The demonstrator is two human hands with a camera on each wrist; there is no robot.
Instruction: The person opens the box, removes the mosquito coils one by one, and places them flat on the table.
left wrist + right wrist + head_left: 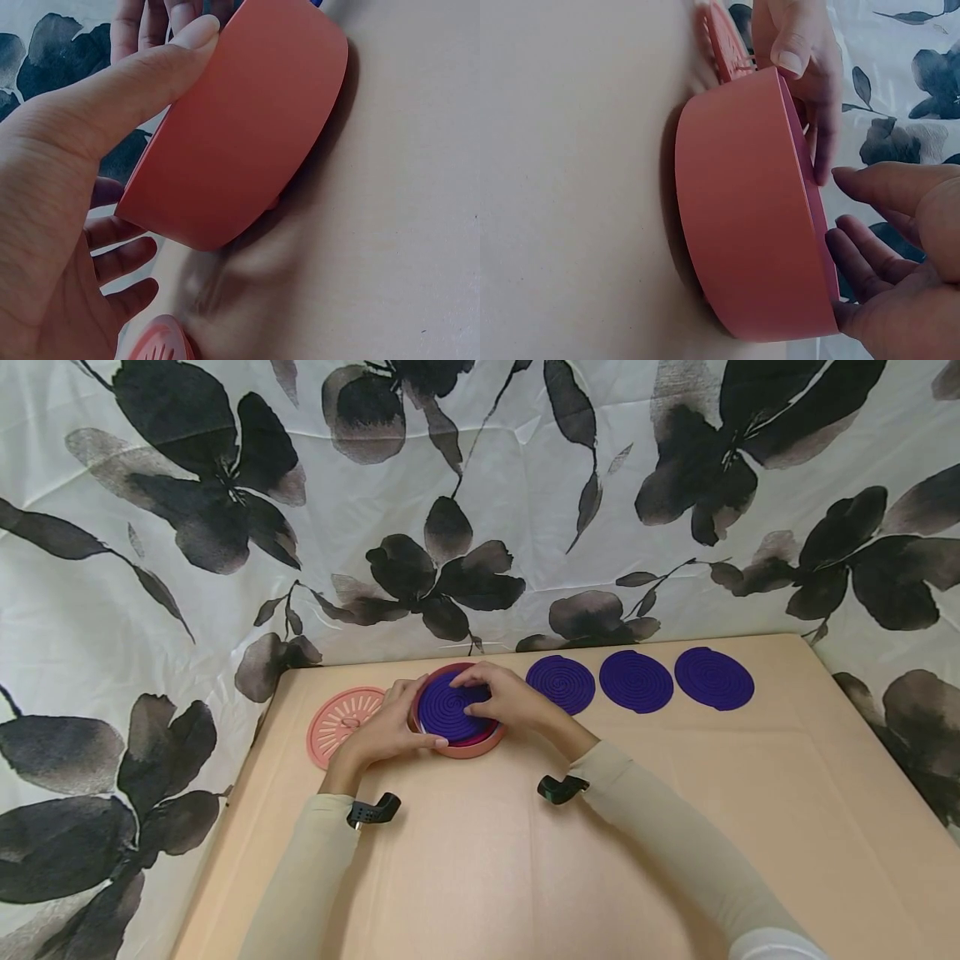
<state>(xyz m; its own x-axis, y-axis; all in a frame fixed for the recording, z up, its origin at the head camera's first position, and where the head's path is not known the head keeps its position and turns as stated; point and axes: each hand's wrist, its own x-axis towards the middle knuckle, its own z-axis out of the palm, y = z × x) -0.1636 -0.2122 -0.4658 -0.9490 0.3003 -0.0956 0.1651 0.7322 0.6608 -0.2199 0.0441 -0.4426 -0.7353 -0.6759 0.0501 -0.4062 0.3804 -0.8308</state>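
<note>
While the left hand (386, 724) wraps the tub (461, 752), any tips for the blue disc (445, 706) inside its rim?

– Level's probably best. The right hand's (516, 697) thumb and fingers arch over it, can't tell if pinching.

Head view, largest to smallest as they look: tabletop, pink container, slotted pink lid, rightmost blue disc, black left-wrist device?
Tabletop
Pink container
Slotted pink lid, partly covered by the left hand
Rightmost blue disc
Black left-wrist device
</note>
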